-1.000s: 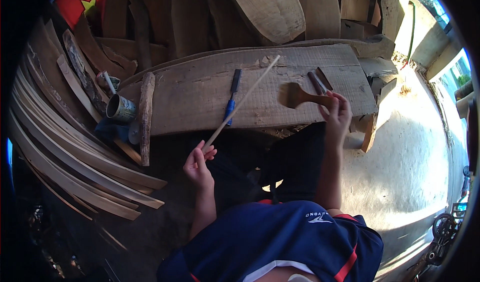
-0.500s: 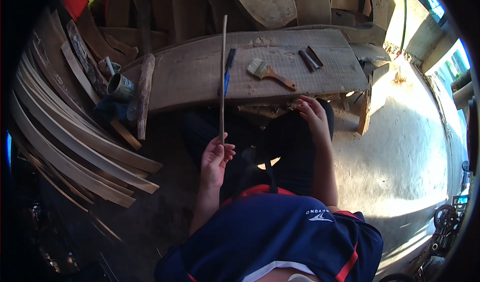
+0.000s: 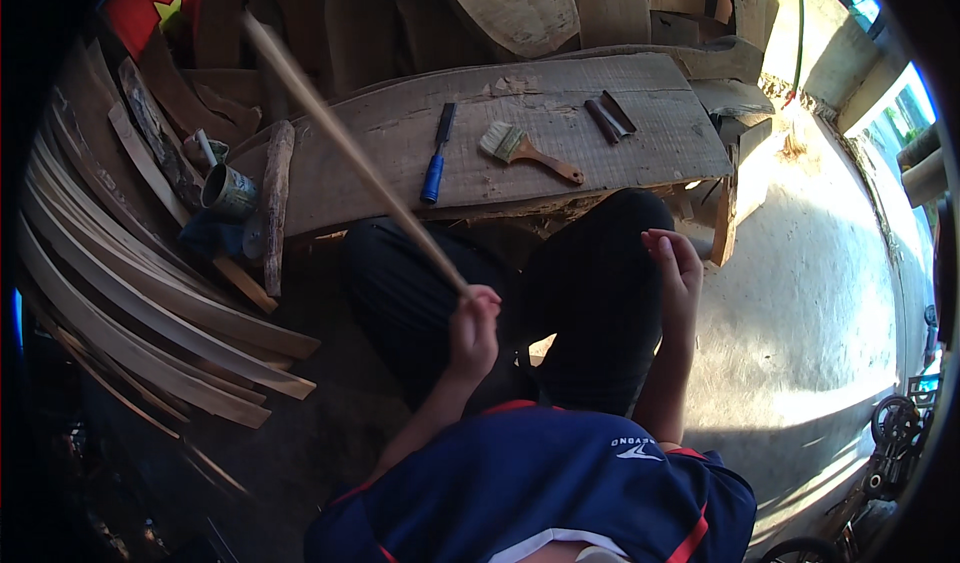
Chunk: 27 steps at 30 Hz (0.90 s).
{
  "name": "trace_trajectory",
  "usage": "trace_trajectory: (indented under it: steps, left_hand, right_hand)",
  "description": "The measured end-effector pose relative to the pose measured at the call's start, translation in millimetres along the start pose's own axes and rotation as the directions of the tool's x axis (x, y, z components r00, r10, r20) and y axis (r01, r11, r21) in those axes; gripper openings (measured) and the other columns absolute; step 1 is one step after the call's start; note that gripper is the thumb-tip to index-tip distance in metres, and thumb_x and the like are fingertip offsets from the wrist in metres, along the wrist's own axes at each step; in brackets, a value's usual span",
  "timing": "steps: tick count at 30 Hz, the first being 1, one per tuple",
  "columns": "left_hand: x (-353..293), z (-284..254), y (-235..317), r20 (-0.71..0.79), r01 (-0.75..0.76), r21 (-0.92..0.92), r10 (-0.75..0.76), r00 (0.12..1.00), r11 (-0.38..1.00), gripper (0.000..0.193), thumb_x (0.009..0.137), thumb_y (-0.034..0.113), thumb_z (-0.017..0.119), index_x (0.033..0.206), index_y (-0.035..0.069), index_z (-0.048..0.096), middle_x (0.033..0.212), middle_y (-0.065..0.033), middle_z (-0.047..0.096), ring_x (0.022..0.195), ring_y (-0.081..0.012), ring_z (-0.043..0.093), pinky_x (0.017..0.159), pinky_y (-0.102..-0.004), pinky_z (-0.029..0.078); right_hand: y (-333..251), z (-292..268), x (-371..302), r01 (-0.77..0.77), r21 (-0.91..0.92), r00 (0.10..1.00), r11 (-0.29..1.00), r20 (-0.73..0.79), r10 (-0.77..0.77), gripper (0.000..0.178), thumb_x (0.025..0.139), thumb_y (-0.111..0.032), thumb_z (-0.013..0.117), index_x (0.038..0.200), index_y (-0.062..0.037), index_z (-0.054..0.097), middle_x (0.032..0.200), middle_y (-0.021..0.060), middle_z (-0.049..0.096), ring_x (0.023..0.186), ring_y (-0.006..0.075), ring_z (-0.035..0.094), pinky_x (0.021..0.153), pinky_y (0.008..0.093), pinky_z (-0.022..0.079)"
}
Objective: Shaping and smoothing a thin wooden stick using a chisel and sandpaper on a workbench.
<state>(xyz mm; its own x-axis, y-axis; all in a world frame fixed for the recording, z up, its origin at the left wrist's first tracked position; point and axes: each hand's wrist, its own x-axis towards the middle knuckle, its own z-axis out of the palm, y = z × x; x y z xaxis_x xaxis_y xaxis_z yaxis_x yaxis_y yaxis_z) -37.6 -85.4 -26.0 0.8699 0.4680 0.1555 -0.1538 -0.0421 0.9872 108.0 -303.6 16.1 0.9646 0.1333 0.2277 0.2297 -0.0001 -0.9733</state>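
My left hand (image 3: 474,335) is closed round the lower end of a long thin wooden strip (image 3: 350,148). The strip slants up and to the left, over the wide wooden plank (image 3: 350,188) in front of me. My right hand (image 3: 680,265) hovers near my right knee, fingers loosely bent, with nothing seen in it. Lying on the plank are a chisel with a blue handle (image 3: 433,178), a flat paintbrush (image 3: 530,151) with a wooden handle, and a brown curved, channel-shaped piece (image 3: 611,118).
To the left lie several long curved wooden strips (image 3: 180,308). A can (image 3: 230,192) stands beside a rough wooden stick (image 3: 277,203) at the plank's left end. Large boards (image 3: 520,3) lean at the back. Sunlit concrete floor (image 3: 800,313) stretches to the right.
The strip has swung from nearly upright to leaning left, and my left hand has turned and moved right. My right hand has shifted right and slightly down, its fingers more curled.
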Motion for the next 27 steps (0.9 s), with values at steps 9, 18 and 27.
trace_trajectory:
  steps: [9, 18, 27]
  left_hand:
    - [17.4, 4.0, -39.7, 0.042, 0.325, -0.121, -0.323, 0.946, 0.938, 0.036, 0.097, 0.033, 0.031, 0.070, 0.011, 0.041, 0.055, 0.0060, 0.034, 0.045, -0.0020, 0.032, 0.041, -0.0175, 0.025]
    - [35.3, -21.0, -42.2, -0.005, -0.016, 0.152, 0.017, 1.000, 0.988, 0.038, 0.096, 0.037, 0.032, 0.069, 0.013, 0.041, 0.055, 0.0070, 0.033, 0.045, -0.0022, 0.030, 0.040, -0.0177, 0.023]
    - [38.2, -36.1, -45.3, -0.021, 0.273, -0.013, -0.273, 0.962, 0.962, 0.037, 0.097, 0.030, 0.033, 0.068, 0.008, 0.042, 0.054, 0.0042, 0.037, 0.046, -0.0037, 0.034, 0.043, -0.0205, 0.025]
  right_hand:
    - [9.7, 20.0, 22.5, -0.163, 0.119, 0.982, 0.979, 0.120, 0.149, 0.022, 0.092, -0.016, 0.047, 0.098, 0.0015, 0.058, 0.091, 0.0091, 0.063, 0.086, 0.0135, 0.060, 0.078, 0.0243, 0.046]
    - [26.1, 56.7, 57.9, -0.254, 0.203, 0.939, 0.946, 0.287, 0.190, 0.021, 0.091, -0.015, 0.048, 0.099, 0.0027, 0.057, 0.089, 0.0084, 0.062, 0.086, 0.0136, 0.059, 0.080, 0.0250, 0.046]
    - [47.3, 75.5, 71.1, -0.291, 0.138, 0.907, 0.947, 0.354, 0.227, 0.022, 0.092, -0.018, 0.047, 0.100, -0.0002, 0.057, 0.090, 0.0072, 0.063, 0.085, 0.0126, 0.060, 0.077, 0.0235, 0.045]
